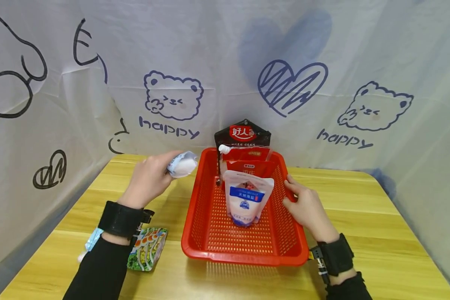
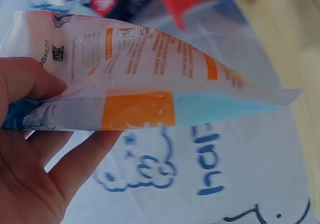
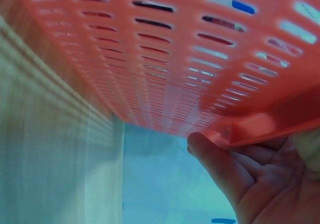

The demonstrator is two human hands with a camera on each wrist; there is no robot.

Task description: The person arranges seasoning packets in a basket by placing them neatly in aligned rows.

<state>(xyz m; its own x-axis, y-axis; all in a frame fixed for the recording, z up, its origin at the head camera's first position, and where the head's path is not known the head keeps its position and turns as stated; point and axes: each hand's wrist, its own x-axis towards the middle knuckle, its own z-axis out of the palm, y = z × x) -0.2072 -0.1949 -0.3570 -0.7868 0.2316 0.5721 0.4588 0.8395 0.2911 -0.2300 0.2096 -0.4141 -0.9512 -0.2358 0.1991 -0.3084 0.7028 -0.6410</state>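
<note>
My left hand (image 1: 148, 179) holds a soft plastic pouch (image 2: 150, 69), white with orange and pale blue parts, to the left of the red basket (image 1: 243, 257) and above the table. The thumb lies on one face of the pouch and the fingers on the other. At the basket's right side, my right hand (image 1: 308, 204) grips the rim, with the thumb against the outside wall. Inside the basket a white and blue salt pouch (image 1: 243, 204) leans in front of a red packet (image 1: 262, 167). A black packet (image 1: 225, 138) stands at the back, partly hidden.
Under my left forearm a green patterned packet (image 1: 148, 249) lies on the wooden table (image 1: 375, 233). A light blue and white item (image 1: 93, 239) beside it is mostly covered by the sleeve. A white cloth (image 1: 225, 41) with drawings hangs behind the table.
</note>
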